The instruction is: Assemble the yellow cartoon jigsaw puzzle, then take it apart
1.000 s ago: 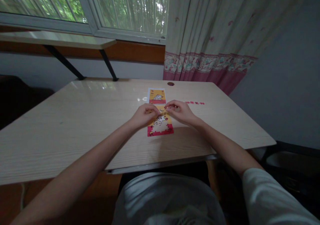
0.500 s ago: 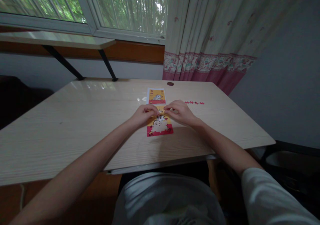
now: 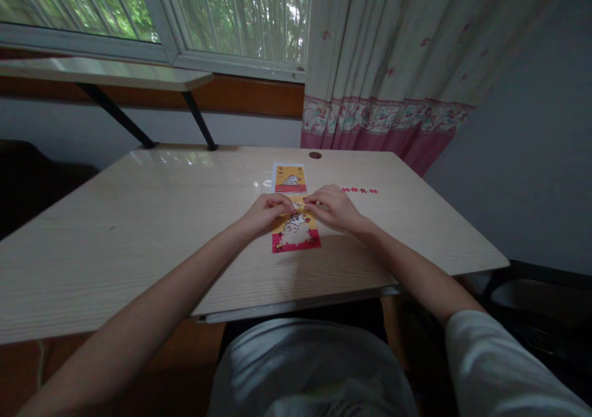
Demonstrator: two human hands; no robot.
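Observation:
A partly assembled jigsaw puzzle, yellow above and red along its lower border, lies on the table with a gap in its lower middle. Over its upper left side is my left hand, thumb and fingers pinched together. My right hand is pinched over the upper right side, its fingertips close to those of the left. Between the fingertips something small and pale shows, perhaps a puzzle piece, too small to make out. Just beyond the puzzle lies a printed picture card with a white animal on yellow and red.
Several red puzzle pieces lie in a row right of my right hand. The pale wooden table has a round cable hole at its back edge. A raised shelf on black legs stands at the back left.
Both hands stay in nearly the same place over the puzzle, with only slight finger movement at the fingertips.

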